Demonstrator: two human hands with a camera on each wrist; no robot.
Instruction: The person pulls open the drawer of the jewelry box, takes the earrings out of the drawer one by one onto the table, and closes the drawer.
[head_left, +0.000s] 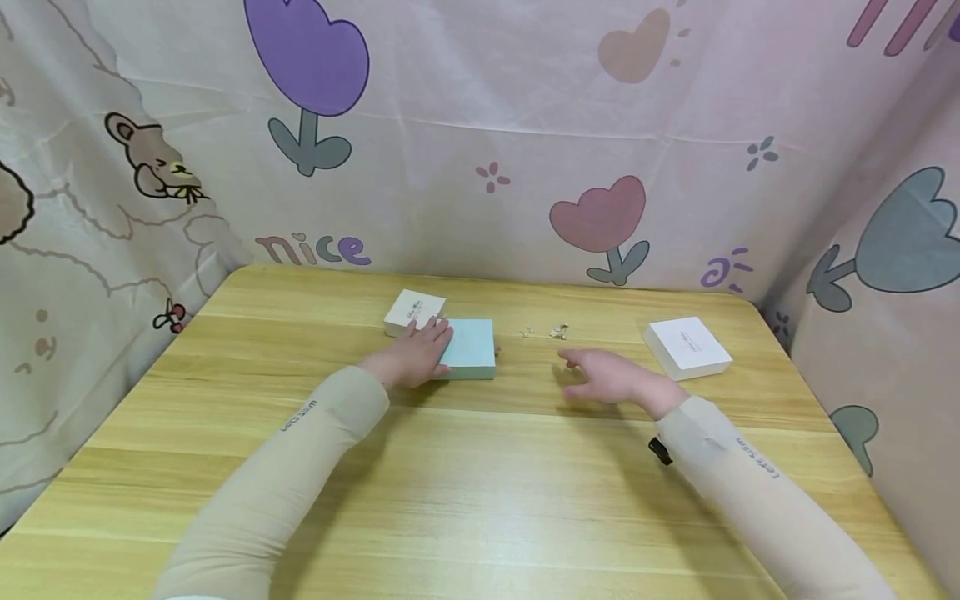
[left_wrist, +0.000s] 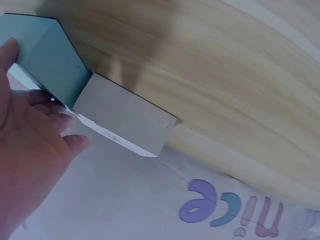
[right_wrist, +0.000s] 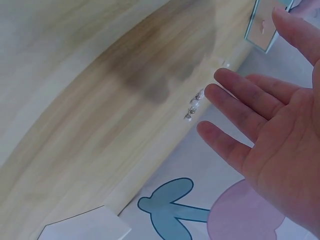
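A light blue box point(head_left: 470, 346) lies on the table, and my left hand point(head_left: 414, 356) grips its left end. In the left wrist view the thumb lies on one side of the box point(left_wrist: 57, 60), and fingertips reach its upper edge. A small pinkish tab point(right_wrist: 263, 26) sits on the box's right end face. My right hand point(head_left: 606, 375) hovers over the table, holding nothing, its fingers point(right_wrist: 232, 107) spread and extended. Just beyond it lie small shiny jewellery pieces point(head_left: 559, 332), with a smaller pair of bits point(head_left: 527, 332) to their left.
One white box point(head_left: 415, 307) with dark lettering stands behind my left hand, close to the blue box. Another white lettered box point(head_left: 687, 344) stands right of my right hand. A printed curtain point(head_left: 450, 167) hangs along the table's back edge.
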